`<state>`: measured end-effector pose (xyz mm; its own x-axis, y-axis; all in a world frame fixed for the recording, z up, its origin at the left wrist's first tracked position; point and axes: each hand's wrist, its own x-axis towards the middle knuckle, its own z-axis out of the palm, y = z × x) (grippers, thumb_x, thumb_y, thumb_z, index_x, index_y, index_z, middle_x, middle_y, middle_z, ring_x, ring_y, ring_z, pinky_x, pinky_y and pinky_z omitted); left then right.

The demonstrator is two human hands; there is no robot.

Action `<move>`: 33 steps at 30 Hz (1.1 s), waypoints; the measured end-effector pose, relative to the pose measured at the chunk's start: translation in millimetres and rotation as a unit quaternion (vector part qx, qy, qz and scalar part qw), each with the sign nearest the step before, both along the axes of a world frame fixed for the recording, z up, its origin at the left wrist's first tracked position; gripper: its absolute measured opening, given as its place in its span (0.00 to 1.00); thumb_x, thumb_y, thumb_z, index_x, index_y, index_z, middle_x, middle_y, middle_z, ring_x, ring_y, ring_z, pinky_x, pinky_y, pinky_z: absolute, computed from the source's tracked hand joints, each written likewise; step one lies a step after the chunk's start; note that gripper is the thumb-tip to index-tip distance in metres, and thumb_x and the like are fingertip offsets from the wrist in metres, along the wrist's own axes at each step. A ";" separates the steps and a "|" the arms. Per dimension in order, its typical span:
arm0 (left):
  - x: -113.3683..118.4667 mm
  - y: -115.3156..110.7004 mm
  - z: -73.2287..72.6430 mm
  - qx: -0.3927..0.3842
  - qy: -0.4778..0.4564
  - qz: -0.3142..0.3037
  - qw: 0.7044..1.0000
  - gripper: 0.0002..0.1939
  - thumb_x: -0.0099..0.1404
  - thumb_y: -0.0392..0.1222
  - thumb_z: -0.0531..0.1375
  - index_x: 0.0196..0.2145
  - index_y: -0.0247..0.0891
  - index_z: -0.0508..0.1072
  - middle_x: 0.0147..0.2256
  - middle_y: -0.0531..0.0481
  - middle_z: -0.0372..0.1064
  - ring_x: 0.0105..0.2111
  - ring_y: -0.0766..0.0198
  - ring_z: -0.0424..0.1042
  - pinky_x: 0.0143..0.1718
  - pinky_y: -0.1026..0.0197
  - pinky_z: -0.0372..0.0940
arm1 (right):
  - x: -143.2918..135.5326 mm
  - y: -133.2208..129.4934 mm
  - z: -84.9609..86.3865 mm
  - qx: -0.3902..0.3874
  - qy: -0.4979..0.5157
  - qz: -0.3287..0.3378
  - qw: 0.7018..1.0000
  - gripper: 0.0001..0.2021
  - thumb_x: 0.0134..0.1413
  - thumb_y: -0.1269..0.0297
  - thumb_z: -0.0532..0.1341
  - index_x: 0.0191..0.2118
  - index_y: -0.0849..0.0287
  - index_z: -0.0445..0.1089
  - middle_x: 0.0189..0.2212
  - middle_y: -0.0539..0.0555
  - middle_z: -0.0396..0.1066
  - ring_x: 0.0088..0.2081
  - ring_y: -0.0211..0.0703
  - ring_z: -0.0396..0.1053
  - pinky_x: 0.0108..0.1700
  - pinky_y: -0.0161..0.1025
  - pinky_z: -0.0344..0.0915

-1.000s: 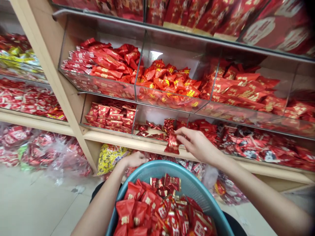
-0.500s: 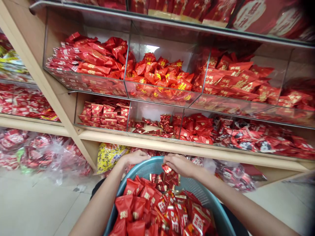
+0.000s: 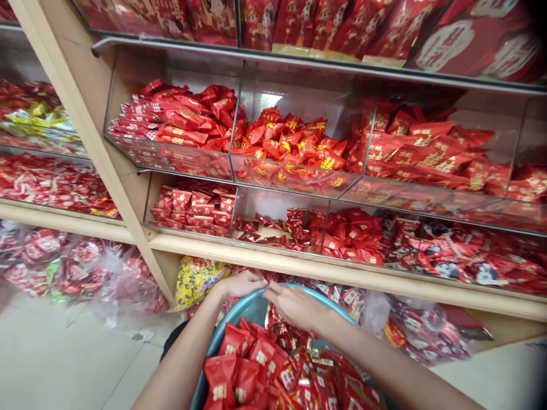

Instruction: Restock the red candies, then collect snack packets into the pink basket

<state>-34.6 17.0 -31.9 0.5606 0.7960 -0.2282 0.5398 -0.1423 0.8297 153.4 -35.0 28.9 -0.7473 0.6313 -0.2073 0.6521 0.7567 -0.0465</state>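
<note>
Left hand (image 3: pixel 245 283) curls at far rim of blue-green basket (image 3: pixel 252 307); can't tell if it's clasping. Right hand (image 3: pixel 294 306) is just beside it, fingertips at rim, palm over basket; can't tell if it's holding anything.

Directly under right palm, inside basket: shiny dark-red packets (image 3: pixel 278 330) w/ gold edges. Nearer the wearer, below both hands: matte red packets (image 3: pixel 221 377) w/ small gold marks, and, to right hand's side, red packets w/ white labels (image 3: pixel 314 380), "旺" legible on one, rest too small to read.

Just beyond hands: wooden shelf edge (image 3: pixel 256 254). Above it, low bins: few dark-red packets (image 3: pixel 296 228) straight ahead of hands, neat red-and-gold packets (image 3: pixel 192 210) up-left of them, packets w/ black-and-white print (image 3: pixel 482 269) well off to right hand's side. Next row up: red packets w/ yellow characters (image 3: pixel 294 142) ahead; red-and-gold packets (image 3: pixel 427 145) up-right, "大旺" legible on several.

Near left hand, under shelf: yellow bag (image 3: pixel 199 282), print unclear. Farther left of it: clear plastic bags (image 3: pixel 122 285) of red packets on pale tiled floor (image 3: pixel 85 353).
</note>
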 end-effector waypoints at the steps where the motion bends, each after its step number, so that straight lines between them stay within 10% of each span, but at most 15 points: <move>1: 0.3 0.8 -0.8 0.001 0.001 0.004 1.000 0.28 0.56 0.64 0.52 0.29 0.34 0.75 0.27 0.49 0.72 0.29 0.61 0.65 0.32 0.63 0.59 | 1.5 1.4 9.5 0.012 0.028 0.004 1.000 0.16 0.59 0.74 0.47 0.50 0.59 0.63 0.47 0.60 0.68 0.43 0.46 0.70 0.43 0.41 0.65; 6: 3.1 1.0 0.6 -0.004 0.010 0.018 1.000 0.27 0.56 0.65 0.53 0.26 0.36 0.73 0.24 0.50 0.69 0.27 0.62 0.63 0.30 0.62 0.57 | -1.7 29.8 61.8 0.087 0.222 -0.026 0.971 0.14 0.62 0.70 0.46 0.48 0.57 0.65 0.43 0.56 0.69 0.43 0.41 0.68 0.46 0.36 0.62; 10: 3.4 -2.9 6.8 -0.012 0.017 0.019 1.000 0.27 0.56 0.65 0.52 0.22 0.36 0.69 0.21 0.53 0.64 0.24 0.64 0.60 0.28 0.63 0.55 | -10.9 77.4 83.1 0.109 0.150 -0.127 0.974 0.15 0.62 0.70 0.47 0.50 0.59 0.65 0.48 0.58 0.69 0.49 0.42 0.66 0.49 0.36 0.60; 16: 0.4 -3.8 6.8 -0.017 0.025 0.030 0.999 0.27 0.55 0.66 0.51 0.20 0.38 0.65 0.20 0.55 0.60 0.23 0.65 0.57 0.27 0.63 0.53 | -25.0 123.2 74.7 0.058 0.023 -0.184 0.981 0.11 0.58 0.65 0.56 0.43 0.62 0.70 0.44 0.61 0.73 0.45 0.47 0.70 0.45 0.41 0.64; 33: 2.7 -2.0 4.7 -0.020 0.025 0.032 0.999 0.25 0.56 0.64 0.51 0.21 0.38 0.65 0.20 0.55 0.59 0.23 0.66 0.57 0.28 0.63 0.54 | -32.0 121.0 77.4 0.024 -0.052 -0.181 0.982 0.13 0.58 0.57 0.57 0.41 0.62 0.70 0.43 0.57 0.73 0.45 0.44 0.70 0.48 0.46 0.66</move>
